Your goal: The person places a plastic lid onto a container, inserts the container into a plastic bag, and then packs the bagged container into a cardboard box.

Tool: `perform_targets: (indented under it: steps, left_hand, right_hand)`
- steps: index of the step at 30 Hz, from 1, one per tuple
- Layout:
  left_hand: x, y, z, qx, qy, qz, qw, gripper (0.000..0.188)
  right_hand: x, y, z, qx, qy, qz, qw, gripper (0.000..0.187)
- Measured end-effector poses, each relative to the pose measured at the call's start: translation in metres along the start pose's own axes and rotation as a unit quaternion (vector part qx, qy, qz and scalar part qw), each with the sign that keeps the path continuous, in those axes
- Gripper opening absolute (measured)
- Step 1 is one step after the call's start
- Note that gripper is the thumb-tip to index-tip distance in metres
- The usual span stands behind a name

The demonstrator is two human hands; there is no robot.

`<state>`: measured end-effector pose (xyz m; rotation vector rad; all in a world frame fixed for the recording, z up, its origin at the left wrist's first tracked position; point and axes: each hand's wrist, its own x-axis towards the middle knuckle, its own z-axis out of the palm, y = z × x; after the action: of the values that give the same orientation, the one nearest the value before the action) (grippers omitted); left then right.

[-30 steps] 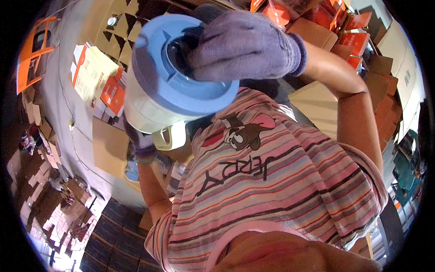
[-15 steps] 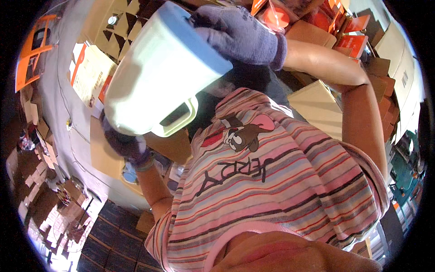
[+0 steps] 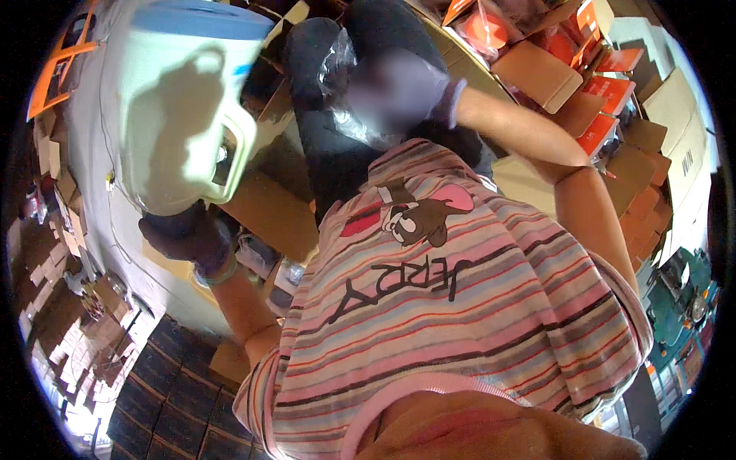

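Observation:
A large pale-green plastic pitcher (image 3: pixel 169 115) with a blue lid (image 3: pixel 199 21) stands nearly upright at the upper left. Its handle (image 3: pixel 244 153) points toward my body. Underneath, my left hand (image 3: pixel 184 236), in a dark purple knit glove, is closed against the pitcher's base and bears it up. My right hand (image 3: pixel 406 88), in a lighter purple glove, is over my lap, off the pitcher. Beside its fingers a crumpled clear plastic bag (image 3: pixel 336 73) lies over my dark trousers. Blur smears those fingers, so their grip on the plastic is unclear.
Open cardboard boxes (image 3: pixel 540 73) with orange-and-white packages (image 3: pixel 609 96) crowd the upper right. A cardboard flap (image 3: pixel 268 218) lies below the pitcher's handle. Stacked dark boxes (image 3: pixel 172 395) stand at the lower left, and an orange frame (image 3: pixel 65 57) at the upper left.
My right hand has let go of the pitcher's lid and come down over my lap. The pitcher has shifted left and turned more upright on my left hand. The clear plastic now shows.

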<state>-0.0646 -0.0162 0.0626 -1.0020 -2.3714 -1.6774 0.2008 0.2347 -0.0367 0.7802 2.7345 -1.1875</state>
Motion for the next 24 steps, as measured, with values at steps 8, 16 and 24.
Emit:
perform_targets:
  steps: [8,16,24]
  left_hand:
    - [0.000,-0.009,-0.009,-0.364,0.089,-0.279,0.884,0.054]
    - [-0.023,-0.021,0.022,0.148,-0.075,0.193,0.967,0.047]
    - [-0.009,-0.019,0.041,-0.139,-0.193,-0.091,0.967,0.053]
  right_hand:
    - [-0.012,0.004,-0.004,0.116,0.131,-0.101,0.979,0.031]
    - [-0.074,0.014,-0.027,0.321,0.092,0.026,0.942,0.014]
    - [-0.088,0.033,-0.036,0.370,0.169,0.158,0.900,0.010]
